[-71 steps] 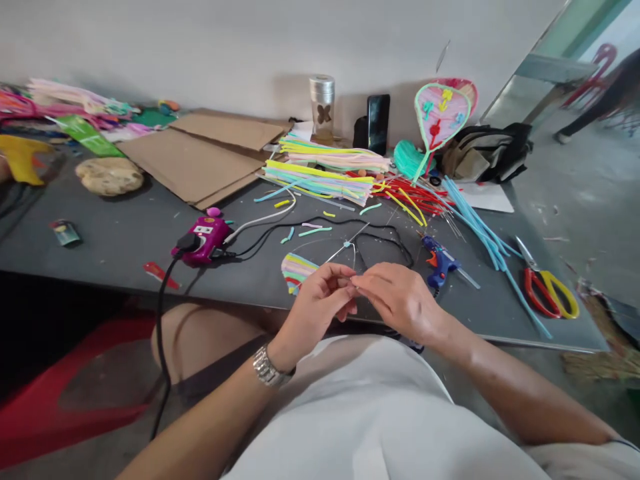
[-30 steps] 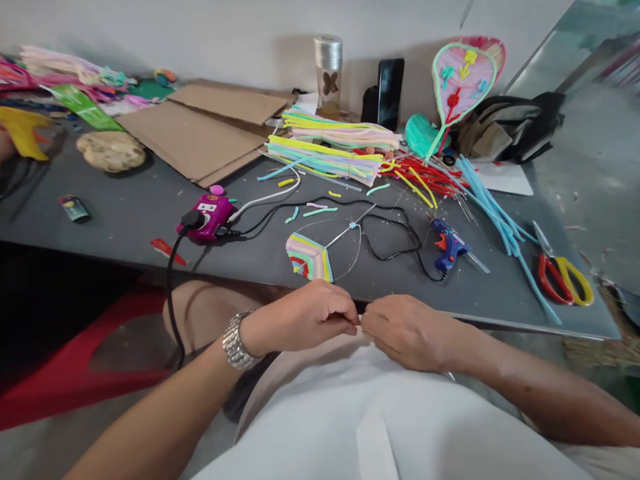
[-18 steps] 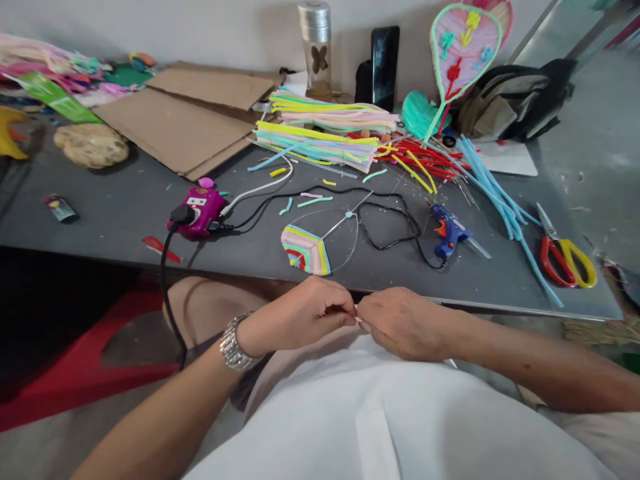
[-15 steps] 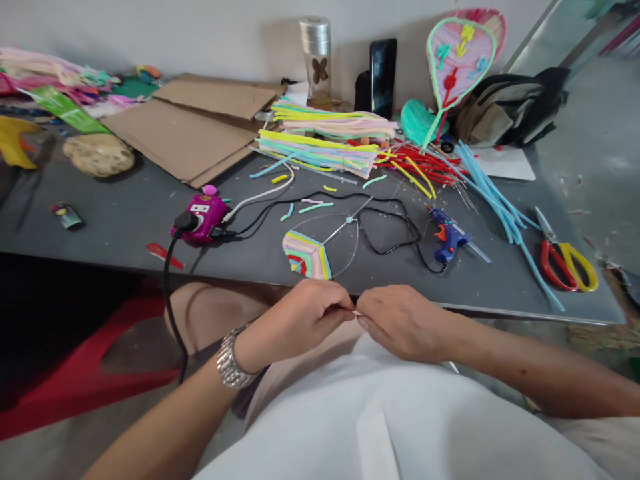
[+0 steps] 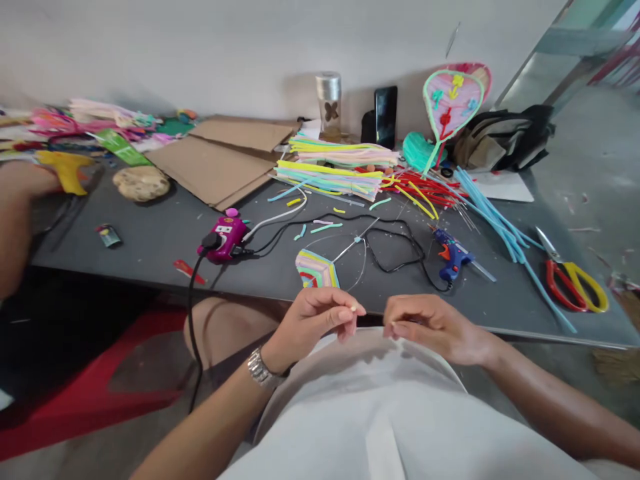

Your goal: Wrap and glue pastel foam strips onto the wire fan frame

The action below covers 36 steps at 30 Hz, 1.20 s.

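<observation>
My left hand (image 5: pixel 316 321), with a metal watch on its wrist, hovers just in front of the table edge, thumb and forefinger pinched on a tiny pale bit I cannot make out. My right hand (image 5: pixel 431 325) is a short gap to its right, fingers curled with the tips pressed together; anything in them is hidden. Behind the hands, on the grey table (image 5: pixel 150 233), lies a wire teardrop frame (image 5: pixel 345 257) partly filled with striped pastel strips (image 5: pixel 317 269). A blue glue gun (image 5: pixel 450 256) lies to its right.
A purple power strip (image 5: pixel 225 237) with black cables, stacked pastel strips (image 5: pixel 333 177), red sticks (image 5: pixel 417 188), blue sticks (image 5: pixel 493 220), red-and-yellow scissors (image 5: pixel 575 283), cardboard (image 5: pixel 220 157), a jar (image 5: pixel 329 107), a phone (image 5: pixel 385 117), a finished fan (image 5: pixel 447 107) and a bag (image 5: pixel 505 140). Another person's arm (image 5: pixel 17 213) at left.
My hands were touching at the fingertips and have drawn apart, leaving a gap. The view has lifted and shifted, bringing another person's arm into sight at the left.
</observation>
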### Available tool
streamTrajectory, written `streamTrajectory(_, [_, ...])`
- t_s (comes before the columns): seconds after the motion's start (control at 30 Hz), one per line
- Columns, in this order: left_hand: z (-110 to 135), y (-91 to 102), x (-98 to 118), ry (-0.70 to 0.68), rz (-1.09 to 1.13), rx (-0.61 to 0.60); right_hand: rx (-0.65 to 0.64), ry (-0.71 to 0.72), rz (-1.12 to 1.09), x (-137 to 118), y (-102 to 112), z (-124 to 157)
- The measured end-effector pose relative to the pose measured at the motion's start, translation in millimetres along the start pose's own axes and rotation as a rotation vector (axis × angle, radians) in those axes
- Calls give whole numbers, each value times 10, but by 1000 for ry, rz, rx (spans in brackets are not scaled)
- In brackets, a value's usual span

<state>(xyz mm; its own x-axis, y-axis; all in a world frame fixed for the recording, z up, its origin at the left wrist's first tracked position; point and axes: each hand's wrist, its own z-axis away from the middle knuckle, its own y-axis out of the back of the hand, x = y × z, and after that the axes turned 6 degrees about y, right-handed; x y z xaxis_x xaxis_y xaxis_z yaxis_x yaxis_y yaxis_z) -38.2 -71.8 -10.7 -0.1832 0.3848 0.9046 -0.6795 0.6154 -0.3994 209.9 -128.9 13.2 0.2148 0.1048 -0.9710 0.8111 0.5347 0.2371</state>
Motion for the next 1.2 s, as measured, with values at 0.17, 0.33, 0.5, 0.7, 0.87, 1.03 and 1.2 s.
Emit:
streamTrajectory(0.17, [-92,33,-182,-136,171,75,0,-378,251,263,300,729])
streamTrajectory(0.33, [-132,-31,-229,-176,131,132,35,-621,662,402,456,1299])
streamTrajectory(0.5, [-173,-284,-192,-226,-13,143,166,-372,335,164,199,619])
streamTrajectory(0.7, [-266,-308,-46,-485,-370,270,93,-146,-124,24,-238,-294])
streamTrajectory(0.87, [-121,66,110,-529,-435,680,309,-13,-83,140,-71,-532])
streamTrajectory(1.03, [131,458,2,-421,-734,812,573,89,232,326,-14,-727])
streamTrajectory(1.2, [139,566,-306,-579,-1243,661,363,180,524,492,-40,-993])
